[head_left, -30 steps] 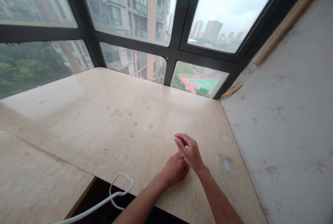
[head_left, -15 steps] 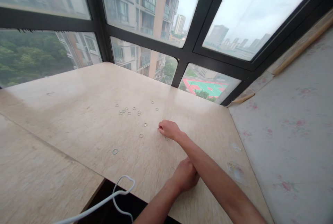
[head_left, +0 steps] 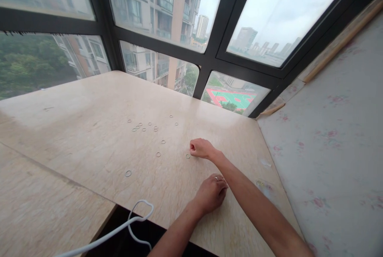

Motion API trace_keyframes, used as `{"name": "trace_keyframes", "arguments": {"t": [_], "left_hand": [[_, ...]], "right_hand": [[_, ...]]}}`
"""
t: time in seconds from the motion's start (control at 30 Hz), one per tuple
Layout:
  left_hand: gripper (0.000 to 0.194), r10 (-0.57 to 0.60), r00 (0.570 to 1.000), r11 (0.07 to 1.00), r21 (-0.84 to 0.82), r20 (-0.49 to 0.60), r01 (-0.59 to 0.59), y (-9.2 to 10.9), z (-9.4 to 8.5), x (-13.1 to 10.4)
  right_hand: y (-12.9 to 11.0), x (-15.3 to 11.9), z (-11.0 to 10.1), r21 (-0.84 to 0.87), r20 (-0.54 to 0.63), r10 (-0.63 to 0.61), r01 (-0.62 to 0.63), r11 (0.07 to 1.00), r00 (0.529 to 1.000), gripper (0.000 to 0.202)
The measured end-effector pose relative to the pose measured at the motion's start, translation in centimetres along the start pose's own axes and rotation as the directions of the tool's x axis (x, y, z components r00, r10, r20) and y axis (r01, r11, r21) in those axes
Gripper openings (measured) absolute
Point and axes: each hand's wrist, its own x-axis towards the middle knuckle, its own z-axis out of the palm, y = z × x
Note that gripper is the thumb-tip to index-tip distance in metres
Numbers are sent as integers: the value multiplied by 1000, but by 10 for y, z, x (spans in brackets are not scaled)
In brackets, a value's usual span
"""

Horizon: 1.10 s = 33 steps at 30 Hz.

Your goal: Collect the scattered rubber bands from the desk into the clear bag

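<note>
My right hand (head_left: pixel 202 148) is curled closed above the table, and whatever its fingers may hold is hidden. Right beside its knuckles, on the left, lies a thin metal ring (head_left: pixel 188 156). Nearer to me, my left hand (head_left: pixel 212 194) rests on the table with its fingers curled in; their inside cannot be seen. It wears a finger ring (head_left: pixel 216 178). Several more thin rings are scattered to the left, among them a larger-looking one (head_left: pixel 128 173), one at mid-table (head_left: pixel 158 154) and a loose cluster (head_left: pixel 137 127) farther off.
The marbled tabletop (head_left: pixel 89 145) ends at dark window frames (head_left: pixel 155 42) and a flowered wall (head_left: pixel 323 161). A clear plastic packet (head_left: pixel 265 186) lies by the right edge. A white cable (head_left: pixel 113 235) loops over a dark gap at the front.
My right hand has drawn back to the right, uncovering the ring beside it. My left hand has turned so its finger ring shows. The view has shifted slightly to the right.
</note>
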Motion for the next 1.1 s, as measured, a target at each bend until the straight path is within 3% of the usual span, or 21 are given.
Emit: {"name": "trace_keyframes", "arguments": {"t": [0.13, 0.3, 0.37, 0.43, 0.5, 0.53, 0.7, 0.97, 1.03, 1.1], "left_hand": [[24, -11, 998, 1000, -14, -64, 10, -4, 3, 0], [24, -38, 997, 999, -29, -69, 36, -6, 4, 1], [25, -39, 998, 999, -32, -56, 37, -6, 2, 1], [25, -36, 998, 999, -32, -49, 34, -4, 1, 2], [25, -33, 998, 999, -28, -48, 31, -3, 0, 2], [24, -34, 998, 999, -23, -47, 33, -3, 0, 3], [21, -32, 999, 999, 9, -43, 33, -8, 1, 4], [19, -53, 997, 998, 38, -63, 55, -17, 3, 3], [19, -53, 996, 997, 47, -67, 56, -17, 2, 4], [19, -50, 996, 997, 57, -79, 55, -17, 2, 4]], "right_hand": [[16, -32, -3, 195, -157, 48, -17, 981, 986, 1], [33, -83, -2, 434, -308, 194, -45, 900, 931, 10], [38, -103, -2, 583, -347, 283, -30, 812, 894, 15], [42, -123, -2, 750, -365, 383, 23, 661, 849, 21], [47, -142, -2, 847, -361, 461, 77, 526, 811, 27], [50, -153, -3, 861, -360, 488, 81, 502, 795, 31], [76, -210, -5, 836, -407, 610, 8, 549, 680, 27], [124, -284, -5, 751, -500, 778, -258, 608, 381, 34], [131, -291, -2, 680, -535, 757, -341, 649, 375, 34], [135, -294, 2, 558, -570, 699, -421, 715, 432, 33]]}}
